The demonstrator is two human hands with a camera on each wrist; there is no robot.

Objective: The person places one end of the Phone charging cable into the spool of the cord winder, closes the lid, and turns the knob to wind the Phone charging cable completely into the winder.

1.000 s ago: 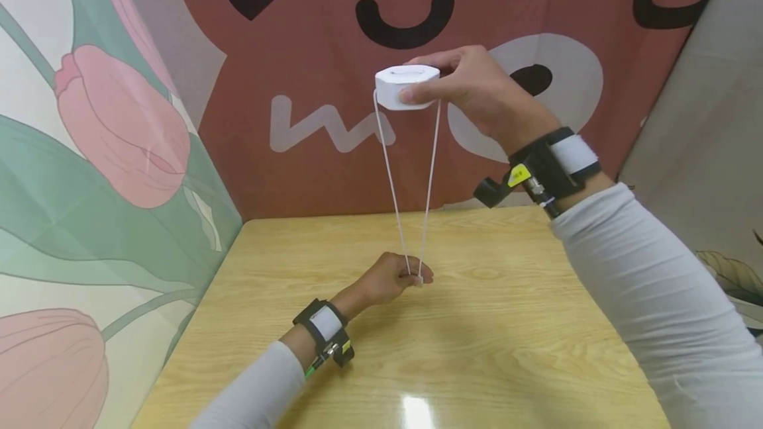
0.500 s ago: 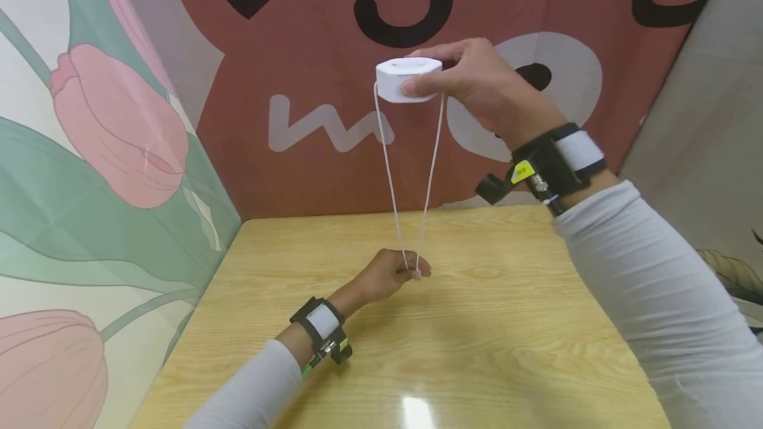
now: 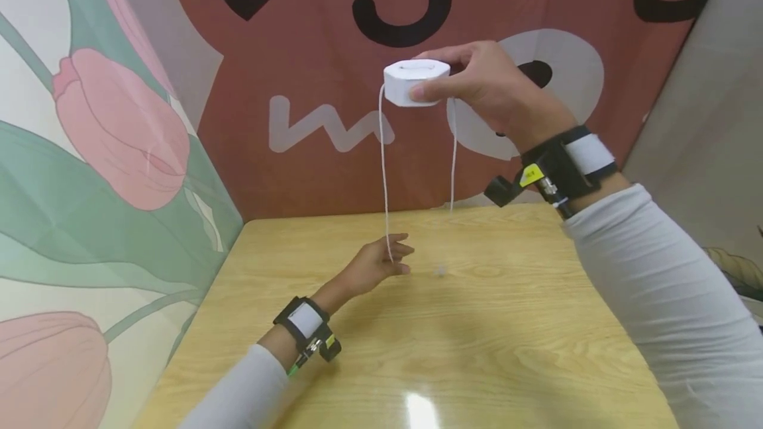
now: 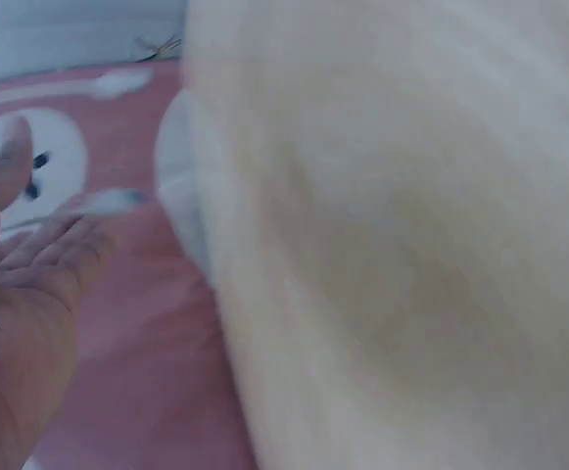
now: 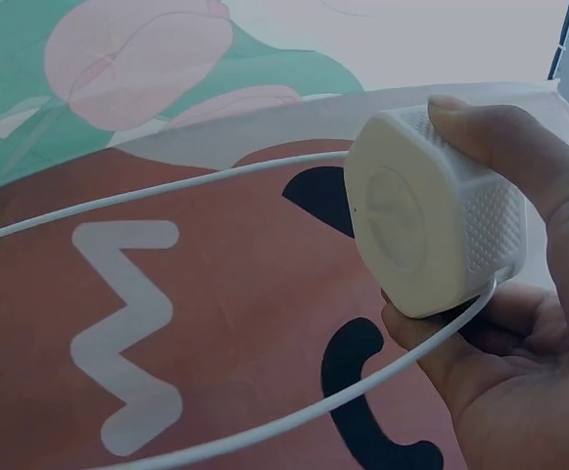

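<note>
Case (image 3: 401, 86) is high above the table (image 3: 507, 310), pinched in the right hand (image 3: 497, 88); left hand (image 3: 372, 267) is low over the table, fingers loosely apart, gripping nothing; cord (image 5: 359, 389) trails from both sides, so pull-out looks done, any winding-in not.

1. Here I've got a pale wood-grain counter (image 3: 507, 323), bright glare (image 3: 421, 410) flaring on its near side.
2. Behind it, I'm seeing a brick-red backdrop (image 3: 322, 184) with black curves (image 3: 402, 36) and a white zigzag (image 3: 279, 126).
3. Left of frame: pink tulips (image 3: 119, 128), green leaves.
4. Over right, I've a plain greyish wall (image 3: 697, 111), leaf print (image 3: 738, 270) low down.
</note>
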